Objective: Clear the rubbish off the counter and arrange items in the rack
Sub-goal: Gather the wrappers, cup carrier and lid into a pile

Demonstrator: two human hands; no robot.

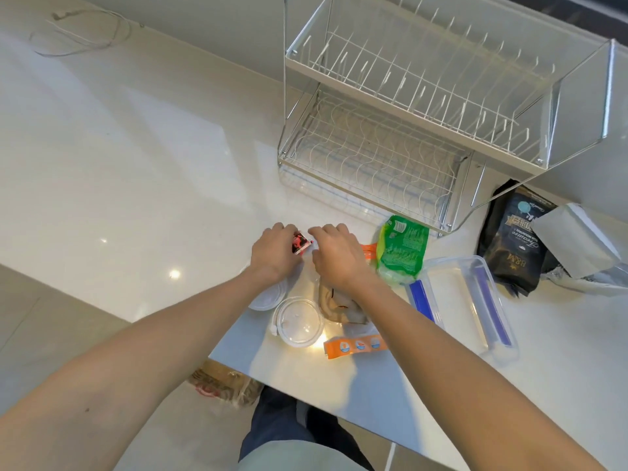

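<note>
My left hand (274,252) is closed around a small red sachet (300,243) just above the white counter (153,171). Beside it my right hand (334,251) is curled, fingers down on the counter, and I cannot see anything in its grip. Below the hands lie a clear round lid (299,321), a white round lid (268,298), a crumpled brownish wrapper (334,305) and an orange strip wrapper (355,345). A green packet (402,251) lies to the right. The two-tier wire dish rack (390,107) stands behind, with nothing on it.
A clear rectangular container with blue clips (465,305) sits at the right. A black coffee bag (516,243) and a silver foil bag (577,248) lie beyond it. A loose wire (81,39) lies at the far left. The counter's front edge runs diagonally, with a brown bag (224,385) on the floor below.
</note>
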